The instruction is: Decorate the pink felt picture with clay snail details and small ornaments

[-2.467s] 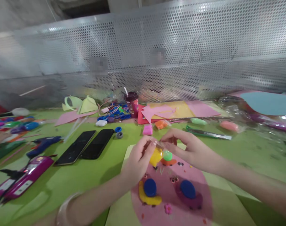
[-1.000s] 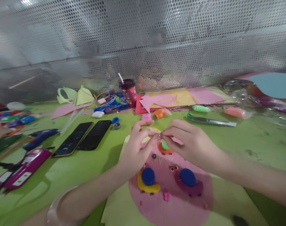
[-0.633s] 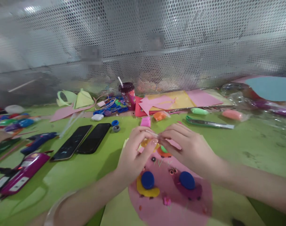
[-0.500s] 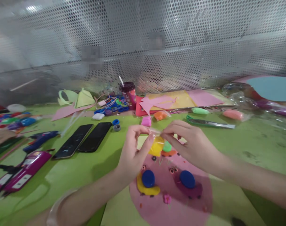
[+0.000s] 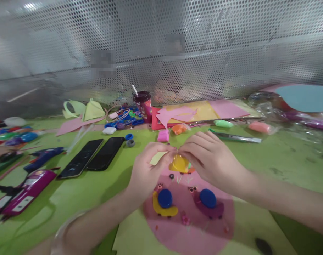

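A small clear bag of yellow clay (image 5: 180,164) hangs between my two hands. My left hand (image 5: 148,168) pinches the bag's top edge from the left. My right hand (image 5: 209,161) grips the same edge from the right, its fingertips close to the left ones. Below them lies a pink paper round (image 5: 174,232) on a pale yellow-green sheet (image 5: 132,232). On it sit a yellow clay snail (image 5: 165,211) and a purple clay snail (image 5: 216,211), each with a blue disc as its shell. A pink flower (image 5: 185,219) lies between them. The bag partly hides a third figure behind it.
Two phones (image 5: 105,154) and a magenta device (image 5: 25,193) with a cable lie left. A cutter knife (image 5: 238,137) lies beyond my right hand. Packs of pink (image 5: 163,135), orange (image 5: 179,129) and green clay (image 5: 223,123) lie behind. A lidded cup (image 5: 143,106) stands near the perforated metal wall.
My hands have come closer together at the top of the bag, my right hand shifting left. The view has shifted slightly; the snails stay in place on the paper.
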The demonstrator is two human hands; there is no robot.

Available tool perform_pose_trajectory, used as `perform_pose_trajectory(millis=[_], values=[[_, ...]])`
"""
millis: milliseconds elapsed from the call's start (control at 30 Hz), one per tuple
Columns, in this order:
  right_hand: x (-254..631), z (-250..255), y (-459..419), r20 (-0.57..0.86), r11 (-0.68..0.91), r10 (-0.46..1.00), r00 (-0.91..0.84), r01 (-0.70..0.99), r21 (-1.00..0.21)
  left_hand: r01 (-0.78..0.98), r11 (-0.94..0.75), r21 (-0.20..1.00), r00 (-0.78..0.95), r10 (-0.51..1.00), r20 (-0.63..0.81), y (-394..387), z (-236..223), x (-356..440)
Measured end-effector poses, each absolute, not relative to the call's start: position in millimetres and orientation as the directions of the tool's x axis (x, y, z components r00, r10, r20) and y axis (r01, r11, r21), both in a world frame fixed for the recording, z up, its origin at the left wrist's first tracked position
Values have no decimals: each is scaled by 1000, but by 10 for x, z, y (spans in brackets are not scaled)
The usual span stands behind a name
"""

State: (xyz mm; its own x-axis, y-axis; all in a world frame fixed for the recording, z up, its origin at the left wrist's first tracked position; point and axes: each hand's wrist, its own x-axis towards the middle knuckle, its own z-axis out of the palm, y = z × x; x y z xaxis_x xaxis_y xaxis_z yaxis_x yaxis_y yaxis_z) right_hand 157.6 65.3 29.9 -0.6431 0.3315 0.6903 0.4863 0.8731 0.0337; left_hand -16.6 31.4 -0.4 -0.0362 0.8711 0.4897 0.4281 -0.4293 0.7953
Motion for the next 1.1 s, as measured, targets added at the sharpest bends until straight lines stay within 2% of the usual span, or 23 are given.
perform_pose_trajectory(millis=[67, 167, 233, 267, 300, 433, 667, 767, 833, 933, 1033, 1100], values=[[1650, 410, 734, 720, 860, 355, -596, 510, -2, 370, -411, 833, -101, 874, 476, 372, 9, -193], [1835, 595, 951, 800, 791, 442, -406, 597, -134, 197, -413, 889, -279, 846, 455, 547, -5, -297], [1962, 657, 1129, 803, 678, 564, -192, 663, -317, 23, -385, 923, -372, 853, 365, 680, -42, -379], [2012, 653, 1215, 744, 592, 661, -98, 677, -437, -56, -354, 934, -394, 867, 305, 738, -65, -412], [2050, 625, 1294, 694, 540, 717, -66, 682, -493, -118, -320, 940, -407, 879, 249, 784, -89, -435], [2076, 361, 1475, 494, 444, 859, -136, 679, -584, -288, -168, 943, -407, 913, 38, 855, -152, -441], [2000, 72, 1499, 273, 346, 937, -218, 686, -640, -375, -32, 926, -386, 914, -125, 844, -193, -396], [2095, 95, 1620, 236, 342, 940, -248, 720, -604, -385, -3, 923, -370, 917, -151, 845, -207, -403], [2264, 198, 1743, 267, 336, 938, -220, 767, -546, -385, -2, 923, -366, 918, -151, 839, -207, -406], [2735, 488, 1912, 409, 276, 909, -81, 851, -446, -383, 0, 924, -349, 926, -145, 823, -192, -394], [3370, 764, 1960, 573, 106, 806, 147, 917, -384, -381, 4, 925, -319, 938, -135, 803, -166, -357], [3749, 823, 1901, 625, 18, 743, 239, 927, -375, -376, 2, 927, -295, 948, -121, 790, -153, -329]])
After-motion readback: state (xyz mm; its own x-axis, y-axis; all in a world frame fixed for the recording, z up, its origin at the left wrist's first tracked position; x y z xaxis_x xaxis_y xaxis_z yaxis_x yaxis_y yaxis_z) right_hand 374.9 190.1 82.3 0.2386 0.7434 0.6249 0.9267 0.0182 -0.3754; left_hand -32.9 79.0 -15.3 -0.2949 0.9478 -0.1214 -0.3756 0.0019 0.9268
